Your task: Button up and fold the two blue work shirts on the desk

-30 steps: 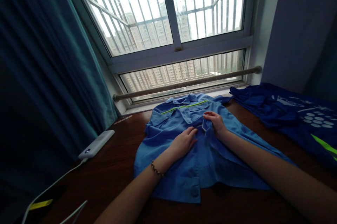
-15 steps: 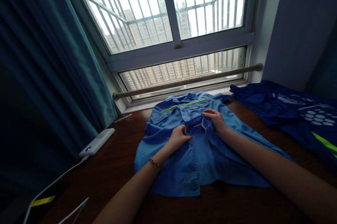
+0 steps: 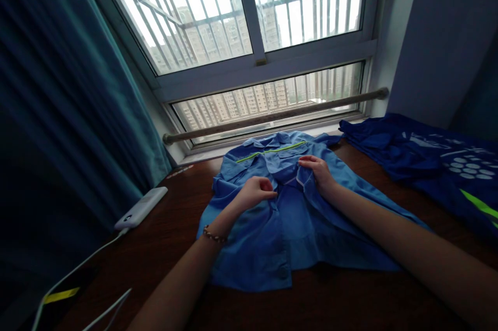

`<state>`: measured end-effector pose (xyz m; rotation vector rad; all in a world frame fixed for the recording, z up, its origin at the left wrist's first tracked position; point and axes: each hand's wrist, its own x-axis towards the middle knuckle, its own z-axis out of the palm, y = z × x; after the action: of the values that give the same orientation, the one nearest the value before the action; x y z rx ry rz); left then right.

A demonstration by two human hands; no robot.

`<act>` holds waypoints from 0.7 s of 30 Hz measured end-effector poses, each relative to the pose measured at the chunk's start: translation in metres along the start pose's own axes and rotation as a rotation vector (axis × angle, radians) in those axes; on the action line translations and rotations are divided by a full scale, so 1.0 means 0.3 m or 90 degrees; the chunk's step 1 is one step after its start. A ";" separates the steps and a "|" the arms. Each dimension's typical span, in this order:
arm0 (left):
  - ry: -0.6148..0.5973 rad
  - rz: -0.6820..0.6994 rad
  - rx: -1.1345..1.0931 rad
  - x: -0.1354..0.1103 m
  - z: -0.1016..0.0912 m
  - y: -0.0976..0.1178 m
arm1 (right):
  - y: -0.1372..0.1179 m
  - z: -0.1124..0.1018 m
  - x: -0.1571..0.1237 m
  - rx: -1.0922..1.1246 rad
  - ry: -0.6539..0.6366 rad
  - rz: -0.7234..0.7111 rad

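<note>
A light blue collared shirt [image 3: 252,248] with a yellow-green stripe across the chest lies spread on the dark wooden table, its collar toward the window. The lower front hangs open, so the inside of the back shows. My right hand [image 3: 317,171] pinches the right front edge and holds it folded up and outward. On the left front edge my left hand [image 3: 257,192] is closed, thumb and fingers gripping the cloth near the middle of the placket. A bracelet [image 3: 213,235] circles my left wrist. My fingers hide whatever buttons lie under them.
A dark blue garment [image 3: 412,160] with white print lies at the right. To the left, a white power bank [image 3: 142,208] has a white cable [image 3: 78,267] plugged in. Behind the table are a window, a metal rail [image 3: 272,115] and a teal curtain [image 3: 97,87].
My left hand has moved slightly up and left along the left front edge. My right hand keeps its pinch on the right edge. The view has shifted a little.
</note>
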<state>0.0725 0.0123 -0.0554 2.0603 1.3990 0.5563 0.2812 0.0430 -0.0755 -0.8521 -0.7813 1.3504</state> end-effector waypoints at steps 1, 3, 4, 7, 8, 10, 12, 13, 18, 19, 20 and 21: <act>-0.019 0.007 -0.011 -0.007 -0.007 0.015 | -0.003 0.002 -0.001 0.001 -0.002 -0.001; -0.087 0.014 -0.043 -0.026 -0.017 0.047 | -0.009 0.004 -0.003 0.001 -0.008 -0.004; -0.128 0.022 -0.046 -0.036 -0.019 0.064 | -0.012 0.004 -0.003 0.001 -0.012 -0.006; -0.229 0.087 0.033 -0.071 -0.001 0.110 | -0.020 0.005 -0.005 0.001 -0.018 -0.006; -0.247 0.110 0.073 -0.081 0.012 0.122 | -0.022 0.005 -0.006 0.000 -0.018 -0.005; -0.254 0.132 0.141 -0.095 0.045 0.135 | -0.025 0.005 -0.008 -0.006 -0.014 -0.002; -0.220 0.115 0.188 -0.102 0.077 0.137 | -0.026 0.007 -0.012 -0.018 -0.016 0.001; -0.202 0.094 0.205 -0.102 0.089 0.134 | -0.026 0.008 -0.014 -0.023 -0.021 0.004; -0.231 -0.046 0.173 -0.094 0.100 0.120 | -0.024 0.015 -0.019 -0.041 -0.098 0.008; -0.235 -0.067 0.153 -0.091 0.095 0.119 | -0.025 0.016 -0.020 -0.058 -0.121 0.011; -0.230 -0.084 0.122 -0.087 0.090 0.118 | -0.027 0.017 -0.021 -0.083 -0.148 0.018; -0.216 -0.101 0.076 -0.082 0.083 0.117 | -0.030 0.019 -0.024 -0.115 -0.180 0.032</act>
<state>0.1036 -0.0261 -0.0509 1.9964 1.3993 0.0522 0.2802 0.0359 -0.0648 -0.8347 -1.1203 1.4799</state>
